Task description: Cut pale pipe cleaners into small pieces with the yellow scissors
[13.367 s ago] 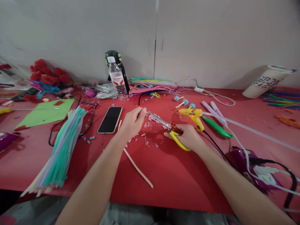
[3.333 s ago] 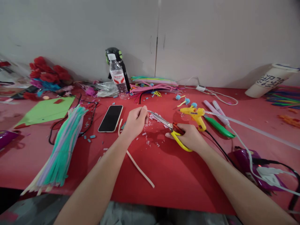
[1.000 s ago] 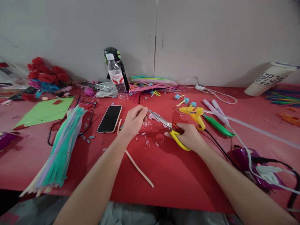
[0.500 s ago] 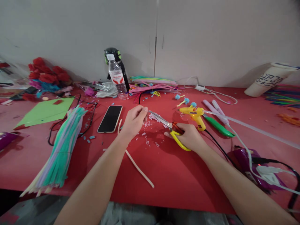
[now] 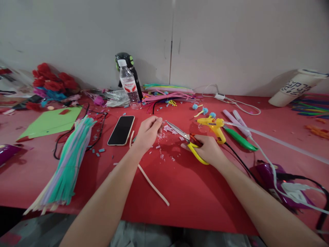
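My right hand is closed round the yellow handles of a pair of scissors. The blades point up and left, their tips just short of my left fingertips. Thumb and fingers of my left hand are pinched together; whatever they hold is too small or hidden to make out. Below the blades lie short pink cut pieces and fine fluff on the red table. A cream pipe cleaner passes beneath my left forearm, which covers its middle.
At left lie a phone, a bundle of green and lilac pipe cleaners and green paper. A water bottle stands at the back. To the right are a yellow glue gun, a green knife-shaped tool and a corded purple power strip.
The scissors' tips have shifted slightly right, away from my left fingertips. My left hand keeps its pinch in nearly the same place.
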Demonstrator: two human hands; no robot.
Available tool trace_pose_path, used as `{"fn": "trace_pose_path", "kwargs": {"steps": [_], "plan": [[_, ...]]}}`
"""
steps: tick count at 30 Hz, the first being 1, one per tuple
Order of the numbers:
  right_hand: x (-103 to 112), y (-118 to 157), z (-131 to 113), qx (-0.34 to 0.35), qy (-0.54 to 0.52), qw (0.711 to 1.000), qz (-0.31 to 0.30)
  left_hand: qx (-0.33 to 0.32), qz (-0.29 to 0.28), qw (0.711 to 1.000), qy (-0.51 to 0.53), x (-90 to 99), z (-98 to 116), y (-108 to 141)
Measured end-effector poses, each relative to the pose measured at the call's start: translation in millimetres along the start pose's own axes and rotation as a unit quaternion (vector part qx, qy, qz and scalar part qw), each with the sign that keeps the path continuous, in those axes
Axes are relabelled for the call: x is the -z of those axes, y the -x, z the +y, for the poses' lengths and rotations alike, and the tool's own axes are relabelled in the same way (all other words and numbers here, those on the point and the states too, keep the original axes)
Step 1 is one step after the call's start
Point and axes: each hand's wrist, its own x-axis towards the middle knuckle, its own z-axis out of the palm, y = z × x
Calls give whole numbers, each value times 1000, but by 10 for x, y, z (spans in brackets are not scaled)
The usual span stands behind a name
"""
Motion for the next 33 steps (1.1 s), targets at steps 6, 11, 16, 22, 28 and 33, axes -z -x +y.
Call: {"fn": "trace_pose_path", "kwargs": {"steps": [6,11,16,22,28,33], "plan": [[6,19,-26,8,-9,1000,-7,0,7,1000,-9,6,5,7],[11,16,-32,7,0,1000,-8,-9,5,1000,-24,3,-21,6],[13,4,-20,4,-3,1000,-15,-11,1,1000,-22,-2,-32,6],[4,-12,-10,0,2,1000,-4,-7,2,1000,-17,0,-55,-7],[22,9,-58,-10,7,1000,-2,-12,11,999,-28,3,-14,4],[19,7,-62,-10,14,1000,-9,-13,10,999,-35,7,-7,8]]}}
